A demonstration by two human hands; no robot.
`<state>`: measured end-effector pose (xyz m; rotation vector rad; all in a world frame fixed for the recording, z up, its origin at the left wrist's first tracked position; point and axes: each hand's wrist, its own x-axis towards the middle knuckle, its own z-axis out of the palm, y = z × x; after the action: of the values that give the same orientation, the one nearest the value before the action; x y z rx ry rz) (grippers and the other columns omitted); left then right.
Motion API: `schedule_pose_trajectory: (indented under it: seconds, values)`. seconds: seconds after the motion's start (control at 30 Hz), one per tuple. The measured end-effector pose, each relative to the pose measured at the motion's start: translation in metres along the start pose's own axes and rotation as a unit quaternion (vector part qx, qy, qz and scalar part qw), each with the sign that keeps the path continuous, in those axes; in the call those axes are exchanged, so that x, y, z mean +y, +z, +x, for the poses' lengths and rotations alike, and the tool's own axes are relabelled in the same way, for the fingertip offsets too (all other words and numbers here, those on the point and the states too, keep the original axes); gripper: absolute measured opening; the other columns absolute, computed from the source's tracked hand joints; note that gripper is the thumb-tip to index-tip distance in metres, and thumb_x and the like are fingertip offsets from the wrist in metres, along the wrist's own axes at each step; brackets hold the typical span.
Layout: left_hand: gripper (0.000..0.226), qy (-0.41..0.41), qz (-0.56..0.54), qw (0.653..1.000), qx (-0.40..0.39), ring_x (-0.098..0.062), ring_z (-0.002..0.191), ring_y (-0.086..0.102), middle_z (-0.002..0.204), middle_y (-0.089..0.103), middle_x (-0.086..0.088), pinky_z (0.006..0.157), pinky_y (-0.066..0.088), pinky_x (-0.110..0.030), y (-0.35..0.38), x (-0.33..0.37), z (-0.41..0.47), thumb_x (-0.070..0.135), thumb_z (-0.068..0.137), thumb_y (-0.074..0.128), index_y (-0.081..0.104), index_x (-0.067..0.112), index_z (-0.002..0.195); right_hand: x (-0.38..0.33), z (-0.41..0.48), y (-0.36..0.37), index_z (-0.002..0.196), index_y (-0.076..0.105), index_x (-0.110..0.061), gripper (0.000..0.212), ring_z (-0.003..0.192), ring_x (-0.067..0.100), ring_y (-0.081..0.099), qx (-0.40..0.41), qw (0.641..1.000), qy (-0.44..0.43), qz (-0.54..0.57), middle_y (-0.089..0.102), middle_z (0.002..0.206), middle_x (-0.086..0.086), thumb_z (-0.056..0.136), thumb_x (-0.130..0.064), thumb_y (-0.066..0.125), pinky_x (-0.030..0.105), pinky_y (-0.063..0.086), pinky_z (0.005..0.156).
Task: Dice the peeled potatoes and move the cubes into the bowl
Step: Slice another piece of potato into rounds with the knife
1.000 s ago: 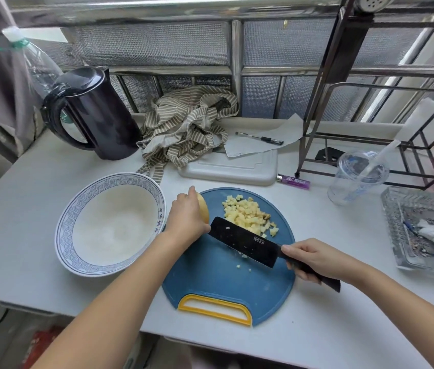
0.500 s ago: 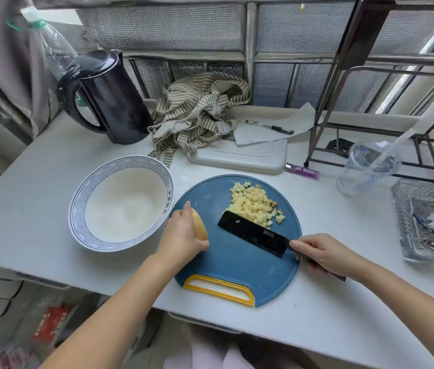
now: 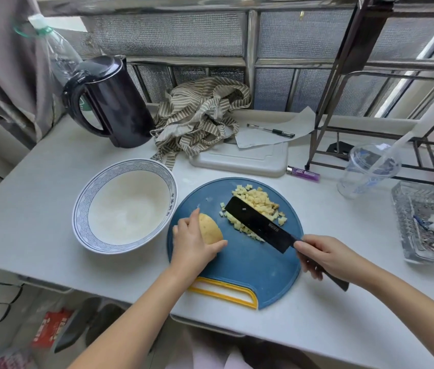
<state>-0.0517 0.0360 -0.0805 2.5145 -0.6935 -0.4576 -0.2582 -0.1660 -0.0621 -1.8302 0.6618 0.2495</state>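
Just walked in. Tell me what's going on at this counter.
A person is dicing potatoes on a round blue cutting board. The left hand grips a potato piece at the board's left side. The right hand holds a black knife by its handle, with the blade against a pile of potato cubes on the far side of the board. The blue-rimmed bowl to the left of the board has no cubes in it yet.
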Motion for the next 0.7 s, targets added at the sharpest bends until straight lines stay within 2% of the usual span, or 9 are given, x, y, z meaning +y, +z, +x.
schedule_pose_trajectory:
  seconds: [0.07, 0.13, 0.2, 0.3, 0.37, 0.47, 0.53, 0.6, 0.7]
  values:
    - [0.098, -0.016, -0.094, 0.995, -0.015, -0.023, 0.133, 0.030, 0.140, 0.036, -0.006, 0.109, 0.025, -0.032, 0.005, 0.003, -0.002, 0.049, 0.071, 0.079, 0.025, 0.023, 0.149, -0.006, -0.002, 0.012, 0.090, 0.056, -0.001, 0.026, 0.057, 0.021, 0.060, -0.003, 1.000, -0.017, 0.014, 0.069, 0.075, 0.005, 0.104, -0.020, 0.045, 0.032, 0.052, 0.058]
    - [0.096, -0.007, -0.149, 0.989, -0.019, -0.019, 0.134, 0.031, 0.141, 0.036, -0.002, 0.112, 0.026, -0.032, 0.009, 0.006, -0.005, 0.050, 0.072, 0.077, 0.025, 0.024, 0.149, -0.011, 0.001, 0.023, 0.104, 0.056, -0.014, 0.012, 0.058, 0.014, 0.060, 0.000, 0.998, -0.043, -0.038, 0.066, 0.079, -0.002, 0.104, -0.019, 0.045, 0.026, 0.050, 0.063]
    - [0.094, -0.002, -0.172, 0.985, -0.008, -0.017, 0.133, 0.034, 0.141, 0.038, 0.000, 0.109, 0.028, -0.028, 0.010, 0.006, -0.007, 0.050, 0.073, 0.077, 0.026, 0.022, 0.147, -0.015, 0.007, 0.036, 0.123, 0.051, -0.033, 0.024, 0.071, 0.002, 0.059, 0.015, 0.990, -0.068, -0.127, 0.065, 0.091, -0.012, 0.103, -0.021, 0.045, 0.018, 0.046, 0.072]
    - [0.083, -0.027, -0.216, 0.976, 0.005, -0.015, 0.118, 0.048, 0.130, 0.047, 0.003, 0.095, 0.038, -0.022, 0.007, 0.001, -0.010, 0.049, 0.067, 0.081, 0.034, 0.023, 0.130, -0.022, 0.015, 0.061, 0.147, 0.032, -0.042, 0.053, 0.110, -0.005, 0.049, 0.025, 0.973, -0.122, -0.196, 0.054, 0.126, -0.021, 0.101, -0.022, 0.047, 0.006, 0.033, 0.092]
    - [0.080, -0.031, -0.231, 0.972, 0.001, -0.013, 0.113, 0.051, 0.122, 0.048, 0.006, 0.092, 0.041, -0.023, 0.005, -0.001, -0.012, 0.053, 0.063, 0.080, 0.034, 0.025, 0.122, -0.023, 0.019, 0.078, 0.148, 0.021, -0.049, 0.057, 0.107, -0.004, 0.048, 0.012, 0.969, -0.141, -0.203, 0.053, 0.116, -0.023, 0.102, -0.027, 0.046, 0.012, 0.034, 0.093]
    - [0.077, -0.031, -0.254, 0.967, 0.008, -0.012, 0.120, 0.043, 0.128, 0.041, 0.003, 0.099, 0.034, -0.022, 0.008, 0.002, -0.015, 0.058, 0.068, 0.066, 0.034, 0.022, 0.128, -0.024, 0.026, 0.091, 0.147, 0.029, -0.049, 0.047, 0.105, 0.001, 0.058, 0.024, 0.987, -0.123, -0.101, 0.062, 0.118, -0.018, 0.103, -0.038, 0.042, 0.021, 0.045, 0.092]
    - [0.080, -0.040, -0.265, 0.963, 0.007, -0.008, 0.124, 0.036, 0.135, 0.033, 0.002, 0.100, 0.026, -0.017, 0.009, 0.008, -0.015, 0.061, 0.073, 0.054, 0.032, 0.019, 0.138, -0.027, 0.028, 0.094, 0.143, 0.039, -0.045, 0.040, 0.083, 0.005, 0.062, 0.034, 0.992, -0.111, -0.045, 0.068, 0.091, -0.009, 0.103, -0.041, 0.037, 0.023, 0.048, 0.077]
    - [0.082, -0.046, -0.261, 0.964, 0.007, -0.005, 0.122, 0.034, 0.140, 0.032, 0.001, 0.099, 0.023, -0.015, 0.008, 0.010, -0.014, 0.060, 0.076, 0.050, 0.030, 0.018, 0.143, -0.027, 0.028, 0.093, 0.139, 0.049, -0.034, 0.038, 0.064, 0.004, 0.053, 0.038, 0.993, -0.109, -0.038, 0.055, 0.066, -0.010, 0.104, -0.038, 0.034, 0.021, 0.040, 0.064]
    - [0.075, -0.031, -0.221, 0.975, 0.006, -0.006, 0.122, 0.037, 0.141, 0.039, -0.003, 0.094, 0.021, -0.008, 0.005, 0.007, -0.009, 0.051, 0.083, 0.057, 0.034, 0.015, 0.145, -0.027, 0.028, 0.092, 0.130, 0.057, -0.025, 0.038, 0.060, 0.001, 0.051, 0.035, 0.992, -0.109, -0.048, 0.052, 0.058, -0.015, 0.104, -0.037, 0.032, 0.019, 0.034, 0.062]
